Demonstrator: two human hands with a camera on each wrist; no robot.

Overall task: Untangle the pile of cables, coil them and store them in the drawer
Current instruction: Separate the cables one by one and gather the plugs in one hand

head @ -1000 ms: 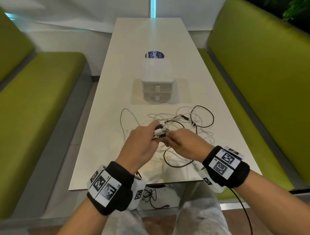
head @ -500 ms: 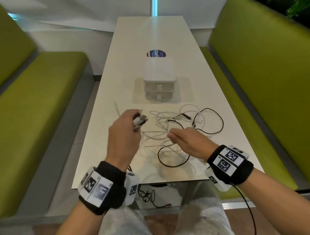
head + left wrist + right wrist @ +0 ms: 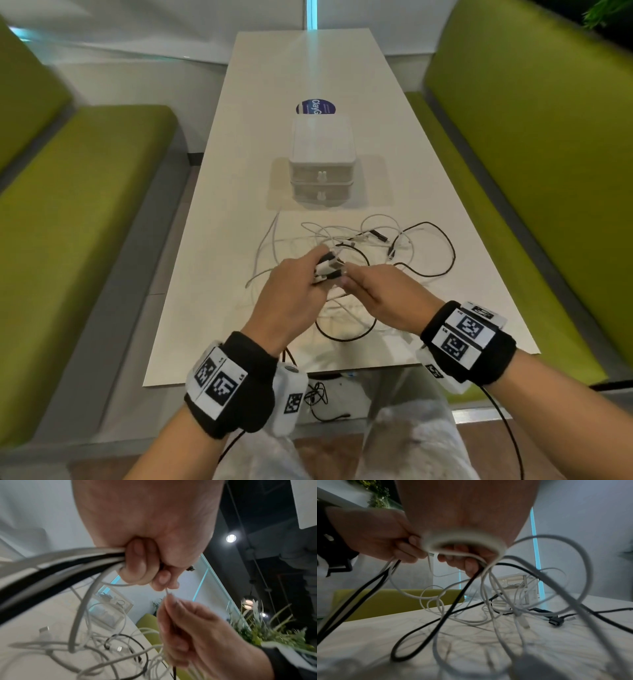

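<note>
Head view: your left hand (image 3: pixel 291 291) grips a black-and-white cable bundle (image 3: pixel 328 269) at frame centre; your right hand (image 3: pixel 380 294), immediately right, pinches a thin white cable (image 3: pixel 167 593) running down to the bench (image 3: pixel 219 274) tangle.

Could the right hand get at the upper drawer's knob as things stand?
Probably not yet: the path across the table to the upper drawer's knob looks free, but the right hand is gripping cables.

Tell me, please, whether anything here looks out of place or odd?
Only the expected mess: white and black cables lie knotted on the table, some gripped in the left hand and right hand. Both drawers are shut.
</note>
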